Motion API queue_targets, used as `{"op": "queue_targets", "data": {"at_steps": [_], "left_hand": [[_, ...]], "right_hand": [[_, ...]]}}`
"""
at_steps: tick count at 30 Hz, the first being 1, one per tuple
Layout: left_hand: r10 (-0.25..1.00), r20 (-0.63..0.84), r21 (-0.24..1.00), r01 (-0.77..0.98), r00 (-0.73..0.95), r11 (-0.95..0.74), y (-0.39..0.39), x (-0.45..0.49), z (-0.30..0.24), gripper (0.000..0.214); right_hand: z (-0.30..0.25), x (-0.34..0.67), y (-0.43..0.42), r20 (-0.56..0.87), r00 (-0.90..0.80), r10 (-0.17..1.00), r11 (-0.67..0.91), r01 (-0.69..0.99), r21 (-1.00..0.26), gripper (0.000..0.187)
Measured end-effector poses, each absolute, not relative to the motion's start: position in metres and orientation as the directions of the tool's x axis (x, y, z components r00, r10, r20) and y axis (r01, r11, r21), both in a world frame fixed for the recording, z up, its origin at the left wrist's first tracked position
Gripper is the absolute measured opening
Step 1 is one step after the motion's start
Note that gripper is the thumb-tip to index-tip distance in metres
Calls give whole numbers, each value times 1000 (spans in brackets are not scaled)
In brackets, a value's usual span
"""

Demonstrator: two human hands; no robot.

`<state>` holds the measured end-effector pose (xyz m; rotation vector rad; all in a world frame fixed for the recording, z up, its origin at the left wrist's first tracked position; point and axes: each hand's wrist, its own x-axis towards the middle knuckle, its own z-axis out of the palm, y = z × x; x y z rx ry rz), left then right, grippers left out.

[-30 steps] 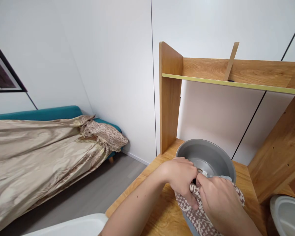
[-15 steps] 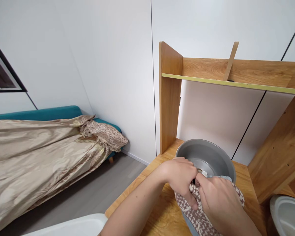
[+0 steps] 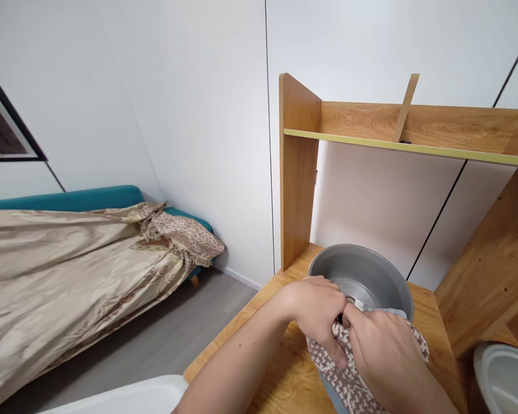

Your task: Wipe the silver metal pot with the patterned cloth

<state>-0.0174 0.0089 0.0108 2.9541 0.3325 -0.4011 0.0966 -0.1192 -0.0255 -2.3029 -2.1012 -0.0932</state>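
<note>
Both hands grip a brown-and-white patterned cloth (image 3: 354, 371) with a grey-blue side or lining showing at its edges. My left hand (image 3: 322, 313) is closed on its upper edge, the thumb pointing down along the fabric. Close beside it, my right hand (image 3: 384, 353) has its fingers curled into the same cloth, knuckles up. A small dark bit and a white tag-like piece (image 3: 360, 305) show between the two hands. Just behind them a round grey basin (image 3: 362, 270) stands on the wooden desk (image 3: 280, 374); the hands and cloth hide its near rim.
A wooden shelf (image 3: 300, 190) rises from the desk's back. At the lower right is a pale container (image 3: 507, 374), and a white rounded edge (image 3: 125, 397) lies lower left. Across the grey floor (image 3: 172, 328), a teal sofa (image 3: 69, 200) carries a beige cover (image 3: 69, 270).
</note>
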Motion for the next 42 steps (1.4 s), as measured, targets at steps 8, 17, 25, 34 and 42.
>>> {"op": "queue_targets", "data": {"at_steps": [8,17,25,34,42], "left_hand": [[191,-295,111,232,936,-966,10,-17,11,48],[195,-298,124,240,935,-963,8,-18,13,46],[192,-292,132,239,937,-962,9,-18,12,48],[197,-294,113,239,935,-964,10,-17,11,50],[197,-298,116,240,934,-964,10,-17,11,49]], "right_hand": [[-26,97,-121,71,87,994,-89,995,33,31],[-28,98,-119,65,91,994,-92,996,20,28],[-27,98,-120,70,85,994,-86,996,13,30],[-28,99,-120,93,74,993,-76,997,13,29],[-28,98,-120,80,77,994,-78,997,12,28]]}}
